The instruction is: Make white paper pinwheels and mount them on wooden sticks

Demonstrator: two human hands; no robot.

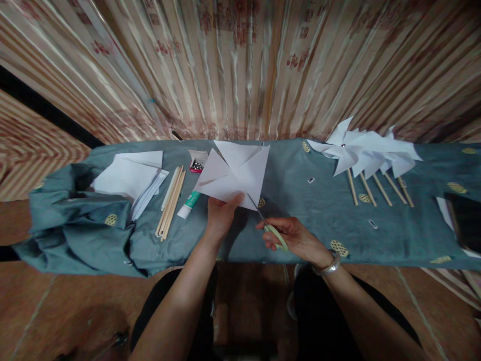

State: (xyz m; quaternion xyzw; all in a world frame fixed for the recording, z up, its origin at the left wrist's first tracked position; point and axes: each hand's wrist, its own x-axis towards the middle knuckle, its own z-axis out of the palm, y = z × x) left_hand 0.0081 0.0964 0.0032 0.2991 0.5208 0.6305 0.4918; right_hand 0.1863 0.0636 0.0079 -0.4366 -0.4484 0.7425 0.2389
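Observation:
My left hand (222, 214) pinches the near edge of a white paper square (239, 173), thumb on top, and holds it up above the cloth. Slits run inward from the far and left corners of the paper. In my right hand (291, 234) is a pair of scissors (277, 235) with pale green handles. Their blades reach the near right corner of the paper, and part of them is hidden by it. Left of the paper lie a green and white tube (190, 203), a small red and white box (198, 161) of shiny metal pieces, and several wooden sticks (172, 203).
A stack of white paper (128, 173) lies at the left on the green tablecloth (289, 193). Several paper pinwheels (343, 146) on sticks overlap at the right. A dark flat device (466, 220) rests at the right edge. A pleated curtain (240, 70) hangs behind the table.

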